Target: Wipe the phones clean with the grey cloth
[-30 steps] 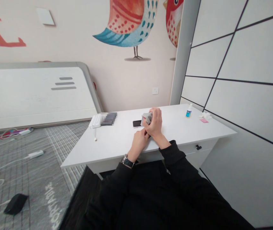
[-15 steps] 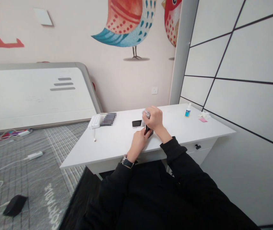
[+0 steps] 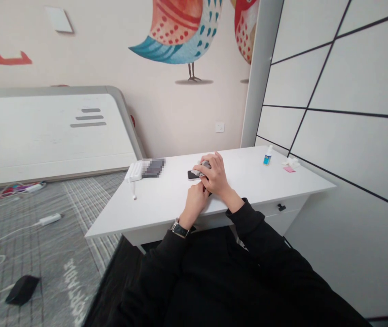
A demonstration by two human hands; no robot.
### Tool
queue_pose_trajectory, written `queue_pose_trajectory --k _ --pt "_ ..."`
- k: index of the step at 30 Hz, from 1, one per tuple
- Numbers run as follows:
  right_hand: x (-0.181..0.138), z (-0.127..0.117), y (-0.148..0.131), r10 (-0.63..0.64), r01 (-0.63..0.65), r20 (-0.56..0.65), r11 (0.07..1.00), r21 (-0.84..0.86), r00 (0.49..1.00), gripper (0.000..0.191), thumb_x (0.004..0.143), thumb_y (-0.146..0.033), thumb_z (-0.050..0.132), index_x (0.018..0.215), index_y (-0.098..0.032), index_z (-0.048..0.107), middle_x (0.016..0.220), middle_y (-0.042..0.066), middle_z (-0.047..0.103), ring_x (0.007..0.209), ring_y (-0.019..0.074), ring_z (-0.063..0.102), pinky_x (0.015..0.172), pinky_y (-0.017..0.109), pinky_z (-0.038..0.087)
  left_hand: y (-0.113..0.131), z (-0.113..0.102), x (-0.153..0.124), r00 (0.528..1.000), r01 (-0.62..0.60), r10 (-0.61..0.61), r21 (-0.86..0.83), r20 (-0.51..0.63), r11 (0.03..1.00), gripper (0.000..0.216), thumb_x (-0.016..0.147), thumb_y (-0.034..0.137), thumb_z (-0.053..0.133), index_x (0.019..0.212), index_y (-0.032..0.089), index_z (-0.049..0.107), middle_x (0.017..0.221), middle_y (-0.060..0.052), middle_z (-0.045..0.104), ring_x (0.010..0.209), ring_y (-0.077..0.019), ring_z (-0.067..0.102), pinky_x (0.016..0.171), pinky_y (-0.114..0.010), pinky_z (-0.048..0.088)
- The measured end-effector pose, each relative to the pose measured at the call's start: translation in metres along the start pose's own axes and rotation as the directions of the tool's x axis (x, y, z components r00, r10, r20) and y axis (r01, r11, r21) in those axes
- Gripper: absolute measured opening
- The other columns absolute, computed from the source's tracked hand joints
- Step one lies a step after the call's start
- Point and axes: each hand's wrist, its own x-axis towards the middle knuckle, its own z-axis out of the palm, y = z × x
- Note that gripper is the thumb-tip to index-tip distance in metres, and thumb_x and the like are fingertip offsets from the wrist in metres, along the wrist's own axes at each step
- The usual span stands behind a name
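On the white rectangular desk (image 3: 159, 202), head cam view: the right hand (image 3: 215, 176) has its fingers closed round a small grey cloth (image 3: 204, 164), right at the edge of a flat black phone (image 3: 193, 175) lying mid-desk. The left hand (image 3: 195, 201) sits curled just under it, touching it. Can't tell what it's gripping, if anything. A small white bottle with a blue label (image 3: 267, 156) stands well off to the right.

Single head-worn view, looking forward and down, white desk (image 3: 166, 200) near, wall beyond
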Motion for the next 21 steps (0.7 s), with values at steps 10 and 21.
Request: queue_pose_trajectory --k 10,21 --pt "0.019 -0.013 0.005 0.077 -0.08 0.062 0.996 0.046 0.995 0.054 0.107 -0.055 0.024 0.087 -0.022 0.062 0.088 0.007 0.065 0.086 0.0222 0.055 0.091 0.04 0.037 0.005 -0.003 -0.002 1.0 -0.006 0.006 -0.022 -0.016 1.0 0.031 0.099 0.042 0.062 0.116 0.016 0.065 0.107 -0.006 0.069 0.093 -0.0182 0.069 0.084 -0.038 0.06" --pt "0.037 -0.011 -0.007 0.261 -0.262 0.042 0.964 0.041 0.964 0.012 0.093 -0.024 0.053 0.083 -0.022 0.06 0.089 0.006 0.067 0.091 0.022 0.058 0.08 0.033 0.042 0.002 -0.001 -0.001 0.999 -0.015 0.014 -0.025 -0.031 1.0 0.031 0.1 0.043 0.061 0.114 0.015 0.065 0.106 -0.006 0.069 0.092 -0.0179 0.068 0.084 -0.039 0.059"
